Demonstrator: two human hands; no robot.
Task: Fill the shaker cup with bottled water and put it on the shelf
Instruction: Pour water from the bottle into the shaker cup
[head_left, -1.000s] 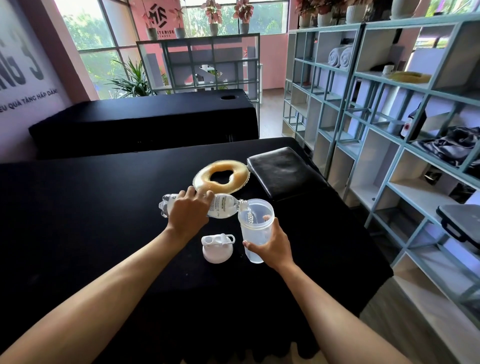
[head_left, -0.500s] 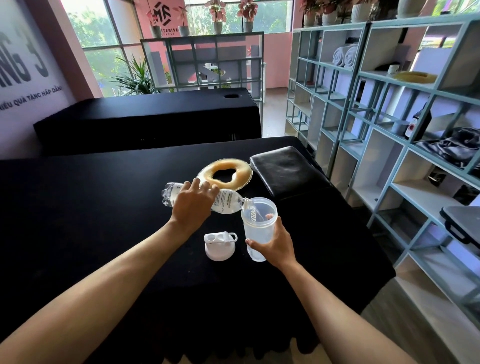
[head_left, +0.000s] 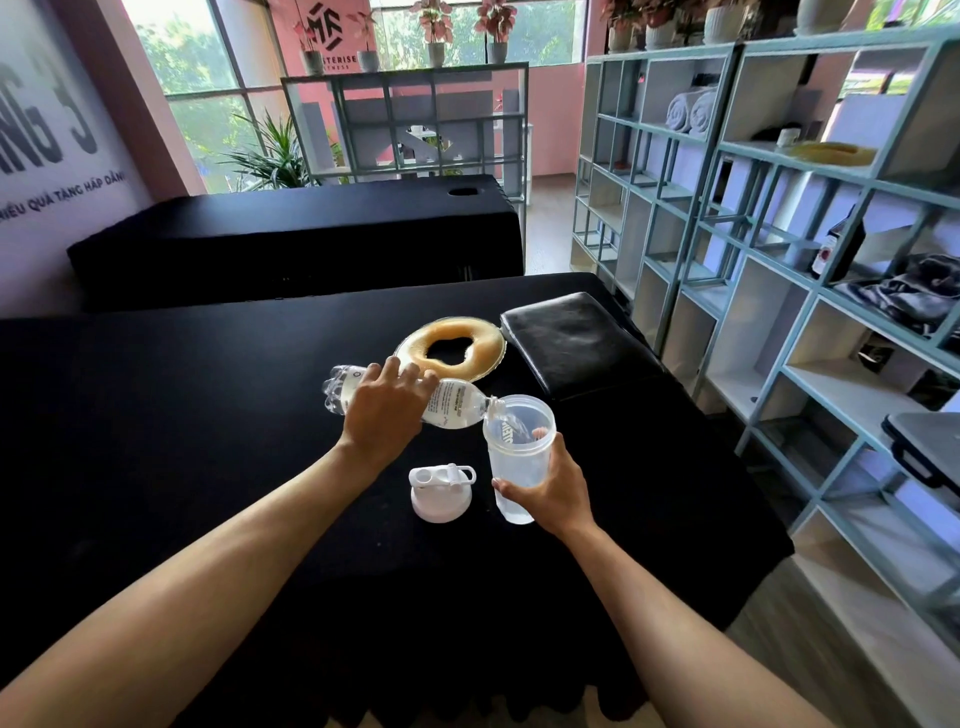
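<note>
Setting: a black-covered massage table (head_left: 208, 467) seen from above by the person at it, with a pale blue shelf unit (head_left: 769, 291) along its right side.
Left hand: the left hand (head_left: 382, 413) is wrapped over the middle of a clear plastic water bottle (head_left: 454, 408), fingers curled around it, holding it tipped nearly flat with its neck pointing right.
Bottle mouth: it sits at the rim of the shaker cup (head_left: 519, 447), and water is passing into the cup.
Right hand: the right hand (head_left: 550, 491) grips the lower part of the cup from the right, thumb across the front and fingers behind.
Shaker cup: translucent, open-topped, held upright or slightly tilted near the table's right part, with a little water in its bottom.
Lid: a white shaker lid (head_left: 441, 493) rests on the table just left of the cup.
Beyond the hands: a tan ring-shaped cushion (head_left: 449, 348) lies beside a black leather pad (head_left: 576, 343).
</note>
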